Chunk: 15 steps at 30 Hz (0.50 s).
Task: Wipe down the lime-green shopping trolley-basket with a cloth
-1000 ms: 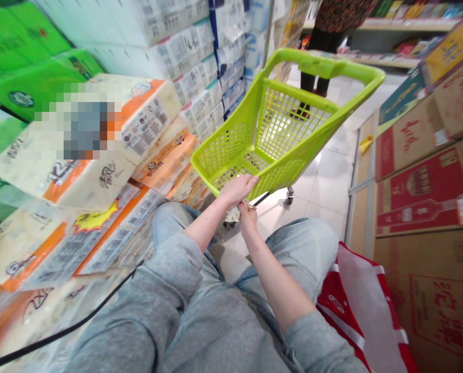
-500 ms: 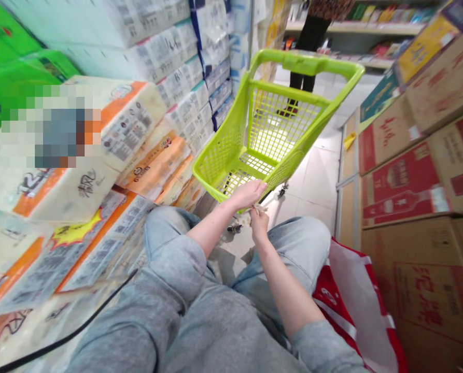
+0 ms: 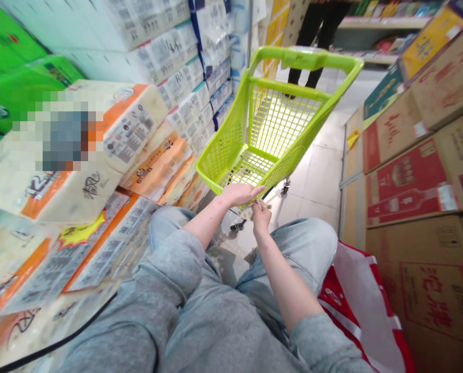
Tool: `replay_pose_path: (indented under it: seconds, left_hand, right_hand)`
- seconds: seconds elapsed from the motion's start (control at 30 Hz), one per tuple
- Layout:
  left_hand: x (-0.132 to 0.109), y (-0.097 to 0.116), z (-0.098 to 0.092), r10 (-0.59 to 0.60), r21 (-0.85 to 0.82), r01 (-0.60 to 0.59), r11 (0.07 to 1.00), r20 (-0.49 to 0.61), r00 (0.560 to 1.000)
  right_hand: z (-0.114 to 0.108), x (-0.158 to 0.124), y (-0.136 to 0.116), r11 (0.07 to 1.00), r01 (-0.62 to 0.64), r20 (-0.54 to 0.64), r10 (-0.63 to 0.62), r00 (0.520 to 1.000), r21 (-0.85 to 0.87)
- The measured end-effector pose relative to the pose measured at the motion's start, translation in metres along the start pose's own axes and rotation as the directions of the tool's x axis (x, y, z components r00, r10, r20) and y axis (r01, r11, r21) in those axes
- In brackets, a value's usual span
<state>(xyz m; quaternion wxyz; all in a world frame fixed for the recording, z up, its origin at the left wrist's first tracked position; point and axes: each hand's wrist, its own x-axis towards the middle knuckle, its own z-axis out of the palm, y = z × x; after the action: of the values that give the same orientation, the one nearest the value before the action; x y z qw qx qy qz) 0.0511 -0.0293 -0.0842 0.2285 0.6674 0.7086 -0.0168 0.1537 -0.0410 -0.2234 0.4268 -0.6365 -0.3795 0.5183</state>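
Just ahead of my knees stands a lime-green shopping cart [image 3: 250, 150] with a mesh basket. My left hand [image 3: 242, 194] is at its near lower rim, fingers stretched out to the right; whether it touches the rim I cannot tell. Below and to the right, my right hand [image 3: 261, 217] is closed, pinching a pale cloth with small dark spots [image 3: 247, 213]. The cloth hangs under my left hand, close to the cart's near end. Part of it is hidden by my fingers.
Wrapped tissue packs [image 3: 95, 176] are stacked along the left side. Cardboard cartons [image 3: 406, 181] line the right. A red and white bag [image 3: 361, 290] lies beside my right knee. Beyond the cart stands a person in dark trousers [image 3: 319, 26]. A black cable [image 3: 64, 336] crosses lower left.
My left hand's fingers have straightened and turned, showing more of the palm. The cloth shows more below it. The person beyond the cart has shifted their legs.
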Motion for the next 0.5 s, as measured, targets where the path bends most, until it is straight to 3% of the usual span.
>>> replay_pose_path:
  seconds: [0.13,0.33,0.5]
  left_hand:
    - [0.005,0.011,-0.001,0.003,0.005,-0.002,1.0,-0.024,1.0]
    - [0.005,0.021,0.001,0.043,0.083,-0.042,0.996,-0.009,0.999]
    - [0.0,0.03,0.003,0.072,0.13,-0.071,0.989,-0.001,0.997]
  right_hand:
    - [0.001,0.002,-0.002,0.995,0.0,-0.019,0.001,1.0,0.097]
    - [-0.006,-0.014,-0.009,0.971,0.025,0.064,-0.041,0.997,0.238]
    - [-0.007,-0.021,-0.023,0.964,0.114,-0.015,-0.114,0.993,0.241]
